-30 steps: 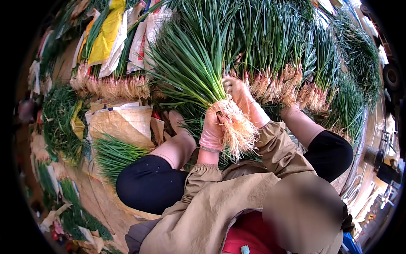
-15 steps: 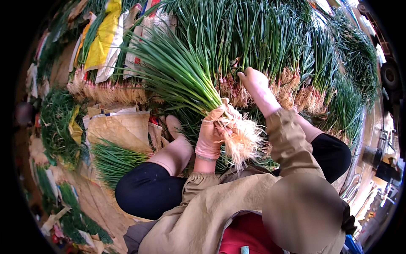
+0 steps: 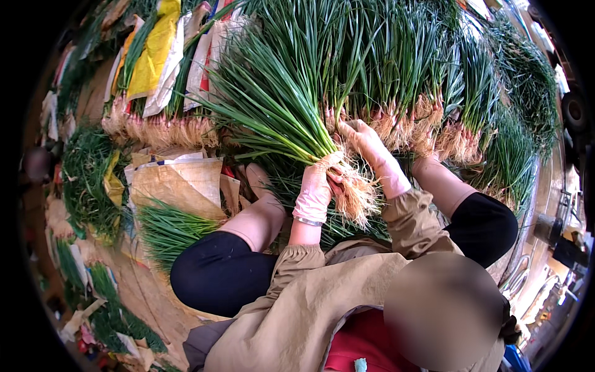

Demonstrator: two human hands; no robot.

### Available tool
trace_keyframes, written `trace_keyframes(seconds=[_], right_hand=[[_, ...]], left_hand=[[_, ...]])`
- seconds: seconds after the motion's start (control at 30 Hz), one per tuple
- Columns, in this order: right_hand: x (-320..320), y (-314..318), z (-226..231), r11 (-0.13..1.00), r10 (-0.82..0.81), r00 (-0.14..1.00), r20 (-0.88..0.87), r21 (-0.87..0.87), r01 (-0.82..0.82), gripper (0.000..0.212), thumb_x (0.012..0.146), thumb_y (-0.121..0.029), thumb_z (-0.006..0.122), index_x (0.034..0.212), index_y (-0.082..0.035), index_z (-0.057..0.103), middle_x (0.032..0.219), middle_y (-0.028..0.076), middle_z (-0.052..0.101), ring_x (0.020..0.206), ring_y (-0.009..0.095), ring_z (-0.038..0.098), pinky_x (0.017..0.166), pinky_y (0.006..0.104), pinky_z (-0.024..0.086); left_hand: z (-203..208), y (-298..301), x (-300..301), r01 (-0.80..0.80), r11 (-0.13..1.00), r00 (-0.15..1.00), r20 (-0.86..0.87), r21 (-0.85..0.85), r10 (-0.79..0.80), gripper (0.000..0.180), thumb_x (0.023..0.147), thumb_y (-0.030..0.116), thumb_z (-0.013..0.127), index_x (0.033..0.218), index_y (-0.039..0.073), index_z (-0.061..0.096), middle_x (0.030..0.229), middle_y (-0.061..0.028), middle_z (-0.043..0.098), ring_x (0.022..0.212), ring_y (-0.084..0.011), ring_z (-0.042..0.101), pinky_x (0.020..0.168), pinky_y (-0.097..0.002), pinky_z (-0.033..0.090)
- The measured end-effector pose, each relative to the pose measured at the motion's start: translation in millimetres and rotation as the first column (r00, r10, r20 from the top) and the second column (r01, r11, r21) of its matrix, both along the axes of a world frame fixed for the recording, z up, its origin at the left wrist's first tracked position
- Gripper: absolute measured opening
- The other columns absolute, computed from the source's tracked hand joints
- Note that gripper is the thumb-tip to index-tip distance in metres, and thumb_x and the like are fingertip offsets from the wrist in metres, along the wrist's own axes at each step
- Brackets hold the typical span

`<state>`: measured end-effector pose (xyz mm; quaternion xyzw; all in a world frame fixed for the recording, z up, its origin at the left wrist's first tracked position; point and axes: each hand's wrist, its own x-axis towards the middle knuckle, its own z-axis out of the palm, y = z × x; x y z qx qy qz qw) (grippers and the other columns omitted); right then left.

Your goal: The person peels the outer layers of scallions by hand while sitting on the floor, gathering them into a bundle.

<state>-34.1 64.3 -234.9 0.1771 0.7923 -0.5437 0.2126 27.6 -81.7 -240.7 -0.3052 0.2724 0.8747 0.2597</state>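
In my gloved left hand [image 3: 313, 192] is a thick bunch of green onions [image 3: 279, 111], gripped low on the stems. Its leaves fan up and to the left, and its pale stringy roots [image 3: 358, 201] hang out to the right of the fist. Just right of the bunch, my right hand [image 3: 365, 139] has its fingers closed around the reddish lower ends of a few more green onion stalks [image 3: 338, 93]. How many stalks it holds is hidden. Beyond both hands, a dense row of green onions [image 3: 403, 68] lies with the roots toward me.
At the far left, more green onions lie under a yellow sack [image 3: 152, 56]. A tan folded sack [image 3: 176, 186] and a small green onion pile [image 3: 170, 226] rest beside my left knee. Loose greens [image 3: 93, 180] lie further left. A dark wheel [image 3: 576, 111] stands at the far right edge.
My right hand has come back from the row toward the bunch, now with stalks in its fingers. The bunch in my left hand has tilted slightly more upright.
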Motion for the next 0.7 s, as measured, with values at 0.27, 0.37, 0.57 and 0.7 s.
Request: trace_keyframes(seconds=[0.27,0.37,0.57,0.7], right_hand=[[-36.9,-3.5,-39.1,0.925,0.086,0.996,0.033,-0.373,-0.067,0.017,0.088,-0.021,0.053,0.089,-0.006,0.061,0.068,-0.005,0.055,0.049,0.003,0.042,0.043,0.0166,0.033],[-7.5,-5.7,-24.4,0.869,0.035,0.998,0.058,-0.494,-0.001,0.023,0.088,-0.013,0.056,0.105,0.001,0.060,0.088,0.004,0.062,0.075,0.010,0.056,0.065,0.0216,0.045],[10.1,-12.4,-26.8,0.759,0.078,0.992,0.100,-0.651,0.006,0.026,0.090,-0.023,0.054,0.109,-0.007,0.058,0.074,-0.008,0.053,0.058,0.002,0.042,0.052,0.0185,0.036],[-3.4,-3.7,-37.7,0.570,-0.057,0.962,0.267,-0.782,0.251,0.031,0.087,-0.032,0.057,0.112,-0.014,0.059,0.063,-0.011,0.048,0.051,0.002,0.037,0.045,0.0193,0.029]], left_hand=[[-4.5,-1.0,-3.8,-0.017,0.996,0.999,0.034,-0.085,0.020,0.015,0.073,0.011,0.069,0.077,0.002,0.058,0.055,-0.0053,0.054,0.041,-0.0133,0.050,0.038,-0.0233,0.039],[4.5,-13.4,-4.4,-0.035,0.998,0.999,-0.019,-0.049,0.035,0.016,0.076,0.010,0.065,0.086,-0.001,0.059,0.058,-0.0056,0.056,0.042,-0.0131,0.049,0.040,-0.0248,0.042],[0.9,-6.7,-0.6,0.083,0.996,0.996,-0.038,-0.037,-0.085,0.020,0.077,0.014,0.065,0.089,-0.002,0.062,0.061,-0.0065,0.059,0.041,-0.0122,0.050,0.037,-0.0230,0.040],[14.3,0.7,2.7,0.066,0.994,0.996,-0.068,0.084,-0.060,0.024,0.077,0.013,0.065,0.094,-0.004,0.060,0.064,-0.0087,0.061,0.041,-0.0125,0.051,0.035,-0.0228,0.041]])
